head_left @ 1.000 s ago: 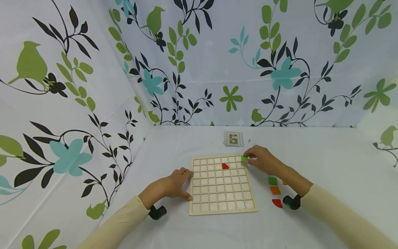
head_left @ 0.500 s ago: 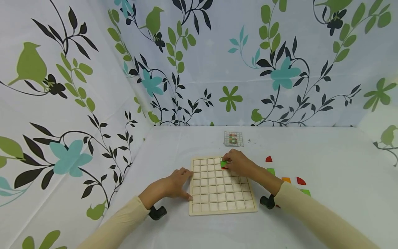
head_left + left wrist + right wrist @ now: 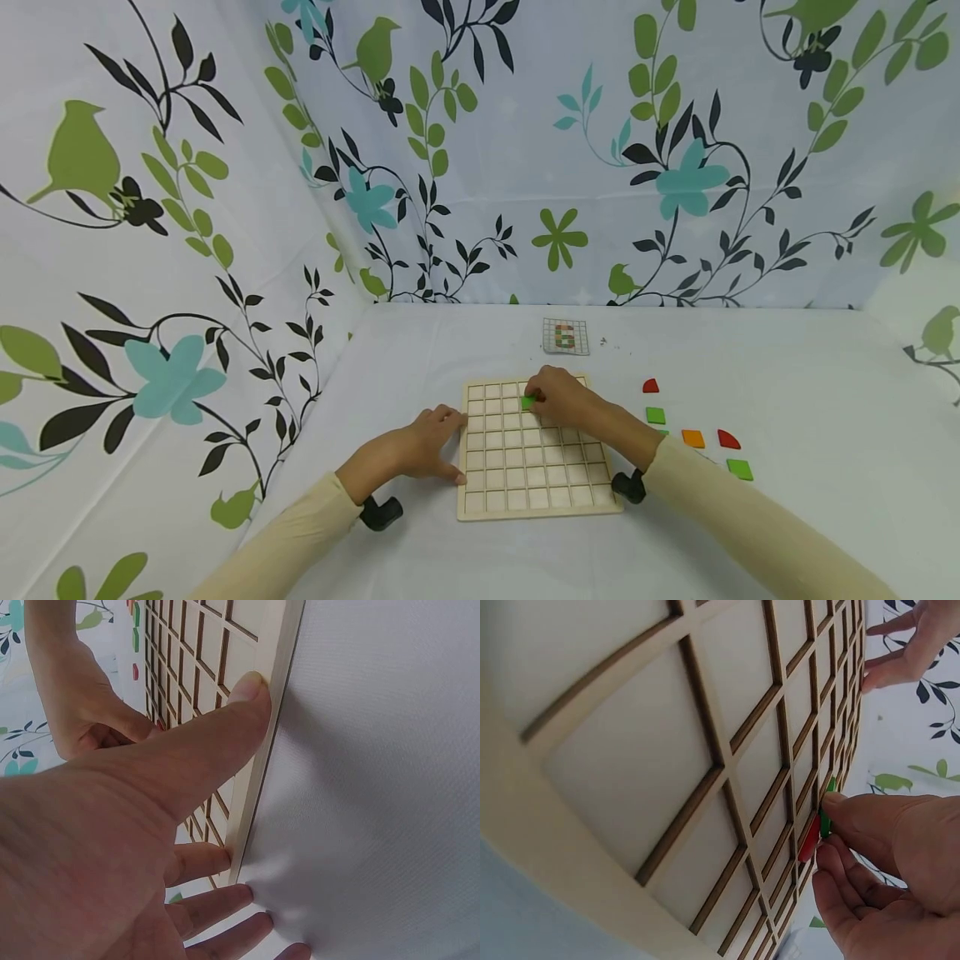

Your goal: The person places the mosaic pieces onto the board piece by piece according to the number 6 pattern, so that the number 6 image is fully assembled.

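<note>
A wooden grid board lies on the white-covered table. My left hand rests against its left edge, thumb on the rim and fingers spread loosely along the side. Over the upper part of the grid, my right hand pinches a green square tile between thumb and fingers. In the right wrist view, the green tile stands tilted at a cell just beside a red quarter-round tile on the board. From the head camera, my right hand hides that red tile.
Right of the board lie loose tiles: a red quarter-round, a green square, an orange square, another red quarter-round and another green square. A small patterned grid card lies behind the board.
My right hand has carried the green tile from the board's upper right corner leftward to beside the red tile. My left hand has stayed at the left edge.
</note>
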A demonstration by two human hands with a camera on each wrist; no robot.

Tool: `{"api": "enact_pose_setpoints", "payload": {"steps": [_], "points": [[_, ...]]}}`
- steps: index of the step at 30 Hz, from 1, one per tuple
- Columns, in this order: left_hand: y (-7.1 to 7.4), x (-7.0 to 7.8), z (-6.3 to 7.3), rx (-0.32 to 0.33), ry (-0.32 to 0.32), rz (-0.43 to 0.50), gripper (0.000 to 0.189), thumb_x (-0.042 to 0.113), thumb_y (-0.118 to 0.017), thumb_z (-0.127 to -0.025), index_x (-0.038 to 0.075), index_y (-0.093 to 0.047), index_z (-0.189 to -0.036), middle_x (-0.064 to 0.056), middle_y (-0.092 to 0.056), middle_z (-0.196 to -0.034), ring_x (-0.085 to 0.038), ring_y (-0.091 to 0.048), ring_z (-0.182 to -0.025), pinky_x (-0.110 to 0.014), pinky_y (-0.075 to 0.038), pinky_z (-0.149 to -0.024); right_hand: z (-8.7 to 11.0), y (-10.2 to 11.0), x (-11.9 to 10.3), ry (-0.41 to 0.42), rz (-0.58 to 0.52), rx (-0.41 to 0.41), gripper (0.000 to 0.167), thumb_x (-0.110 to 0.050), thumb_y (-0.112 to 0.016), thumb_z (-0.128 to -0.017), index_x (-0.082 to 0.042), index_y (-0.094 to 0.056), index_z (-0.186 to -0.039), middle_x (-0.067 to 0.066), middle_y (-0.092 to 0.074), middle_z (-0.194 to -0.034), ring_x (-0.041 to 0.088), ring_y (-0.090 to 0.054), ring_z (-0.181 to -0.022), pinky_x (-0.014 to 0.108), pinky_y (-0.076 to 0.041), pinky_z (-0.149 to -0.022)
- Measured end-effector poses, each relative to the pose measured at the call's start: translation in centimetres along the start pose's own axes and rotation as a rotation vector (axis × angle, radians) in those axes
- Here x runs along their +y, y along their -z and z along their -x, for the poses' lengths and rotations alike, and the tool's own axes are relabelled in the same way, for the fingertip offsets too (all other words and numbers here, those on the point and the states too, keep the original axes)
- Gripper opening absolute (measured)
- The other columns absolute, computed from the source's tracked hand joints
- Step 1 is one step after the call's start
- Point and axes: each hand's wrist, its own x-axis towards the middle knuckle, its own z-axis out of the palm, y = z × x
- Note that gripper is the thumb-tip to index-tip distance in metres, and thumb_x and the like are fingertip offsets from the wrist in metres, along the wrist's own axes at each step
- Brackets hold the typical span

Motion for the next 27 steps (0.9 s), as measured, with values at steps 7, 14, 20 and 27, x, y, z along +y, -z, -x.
{"api": "enact_pose_setpoints", "payload": {"steps": [7, 14, 20, 27], "points": [[0.1, 0.3, 0.1, -0.005, 0.011, -0.006, 0.089, 0.043, -0.087, -0.087, 0.011, -0.042, -0.157, -0.013, -0.042, -0.158, -0.033, -0.041, -0.146, -0.052, -0.045, -0.114, -0.1, -0.4, -0.3, 0.022, -0.031, -0.018, 0.014, 0.01, -0.064, -0.097, 0.006, -0.077, -0.1, 0.015, -0.065, -0.091, 0.018, -0.048, -0.077, 0.032, -0.042, -0.069], [0.0, 0.2, -0.1, -0.002, 0.01, 0.0, 0.089, 0.042, -0.088, -0.087, 0.011, -0.042, -0.157, -0.013, -0.042, -0.157, -0.033, -0.041, -0.146, -0.052, -0.045, -0.114, 0.7, -0.6, -0.2, 0.036, 0.028, 0.011, 0.036, -0.002, -0.072, -0.099, 0.006, -0.068, -0.133, 0.016, -0.064, -0.119, 0.024, -0.06, -0.101, 0.034, -0.052, -0.082], [0.1, 0.3, -0.3, -0.002, 0.002, 0.007, 0.089, 0.042, -0.088, -0.087, 0.01, -0.042, -0.156, -0.013, -0.042, -0.158, -0.034, -0.04, -0.146, -0.052, -0.044, -0.115, 1.9, 0.5, 1.0, 0.034, -0.002, 0.101, 0.035, -0.006, -0.073, -0.1, 0.005, -0.068, -0.133, 0.018, -0.064, -0.122, 0.031, -0.064, -0.108, 0.041, -0.057, -0.09], [0.0, 0.2, -0.1, -0.004, 0.017, 0.002, 0.09, 0.043, -0.089, -0.086, 0.011, -0.042, -0.156, -0.013, -0.042, -0.157, -0.033, -0.041, -0.145, -0.051, -0.045, -0.114, 4.0, 3.8, 4.5, -0.044, -0.056, 0.246, 0.029, -0.006, -0.072, -0.1, 0.005, -0.07, -0.127, 0.02, -0.069, -0.122, 0.034, -0.065, -0.109, 0.052, -0.055, -0.099]]}}
